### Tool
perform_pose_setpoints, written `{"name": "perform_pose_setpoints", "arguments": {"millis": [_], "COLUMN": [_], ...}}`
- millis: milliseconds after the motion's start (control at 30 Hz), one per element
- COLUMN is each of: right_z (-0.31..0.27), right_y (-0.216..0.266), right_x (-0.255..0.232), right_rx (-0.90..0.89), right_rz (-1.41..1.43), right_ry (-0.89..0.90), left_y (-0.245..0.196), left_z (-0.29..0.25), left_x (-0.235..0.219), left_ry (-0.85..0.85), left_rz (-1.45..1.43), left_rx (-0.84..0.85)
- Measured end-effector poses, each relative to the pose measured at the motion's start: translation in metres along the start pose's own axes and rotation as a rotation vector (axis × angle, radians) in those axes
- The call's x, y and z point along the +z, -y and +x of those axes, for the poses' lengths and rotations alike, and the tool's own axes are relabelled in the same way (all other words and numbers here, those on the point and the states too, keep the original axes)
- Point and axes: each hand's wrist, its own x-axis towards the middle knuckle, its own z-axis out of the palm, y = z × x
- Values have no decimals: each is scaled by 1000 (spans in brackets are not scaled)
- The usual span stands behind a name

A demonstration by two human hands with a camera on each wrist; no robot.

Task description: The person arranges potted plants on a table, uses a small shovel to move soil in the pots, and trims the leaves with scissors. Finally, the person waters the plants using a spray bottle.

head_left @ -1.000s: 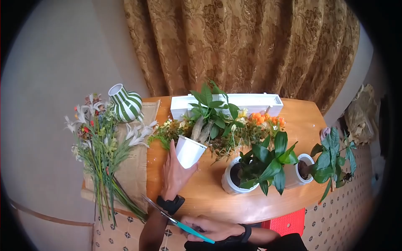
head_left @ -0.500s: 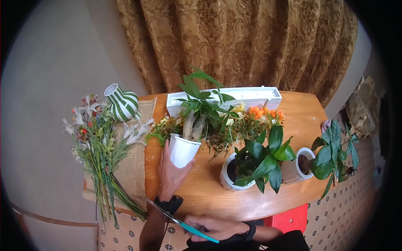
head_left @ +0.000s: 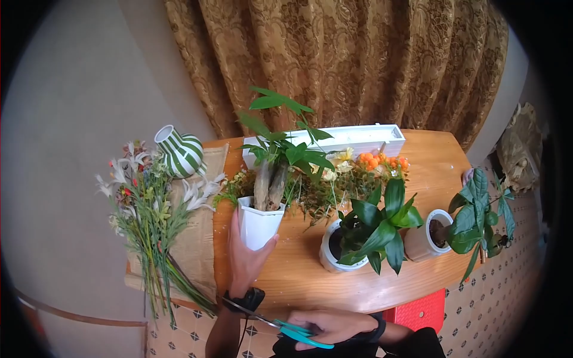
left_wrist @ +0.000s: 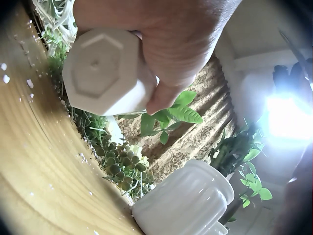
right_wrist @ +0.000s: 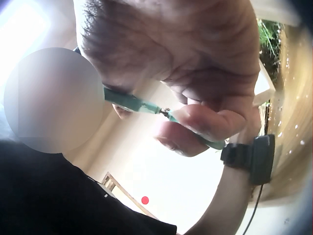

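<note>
My left hand (head_left: 243, 262) grips a white six-sided pot (head_left: 261, 231) from the near side, thumb on its right. A plant with thick woody trunks (head_left: 262, 186) and green leaves (head_left: 280, 102) stands in the pot, nearly upright. In the left wrist view the pot's base (left_wrist: 95, 66) faces the camera, raised off the tabletop. Low at the table's front edge, my right hand (head_left: 343, 325) holds scissors with teal handles (head_left: 293, 332), their blades pointing left toward my left wrist. The right wrist view shows fingers curled around the scissors (right_wrist: 129, 101).
Behind the pot lie artificial flowers (head_left: 316, 190) and a white planter box (head_left: 358, 132). Two potted plants (head_left: 335, 259) (head_left: 421, 241) stand on the right. Left are a striped vase (head_left: 181, 156) and long-stemmed flowers (head_left: 158, 238) on brown cloth (head_left: 200, 238). A red stool (head_left: 421, 311) stands below.
The pot has tipped from leaning right to nearly upright, and its leaves have swung left. The scissors have turned in my right hand, so their handles show more broadly.
</note>
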Motion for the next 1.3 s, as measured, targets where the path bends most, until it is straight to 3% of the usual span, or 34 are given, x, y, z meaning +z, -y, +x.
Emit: {"name": "perform_pose_setpoints", "arguments": {"millis": [33, 200, 267, 367, 467, 867, 1067, 1300], "right_z": [-5, -42, -61, -82, -101, -176, -191, -171], "right_y": [4, -8, -19, -18, -24, -22, -23, -37], "right_x": [-6, -24, -32, -36, -37, -31, -17, -15], "right_rx": [100, 19, 230, 271, 277, 576, 656, 766], "right_rz": [-86, -141, -484, -641, -686, -691, -582, -849], "right_ry": [11, -115, -129, -288, -428, -597, -825, -1061], "left_y": [-1, 6, 6, -9, -8, -8, -5, -5], "left_z": [-2, -12, -15, -19, -22, -36, -42, -46], "left_x": [-1, -8, -9, -15, -17, -16, -16, -15], "left_ry": [-8, -29, -52, -24, 13, -9, -10, -6], "left_rz": [-11, -41, -78, -149, -260, -409, -449, -489], "left_rx": [-6, -47, -74, -157, -148, -129, -134, -150]}}
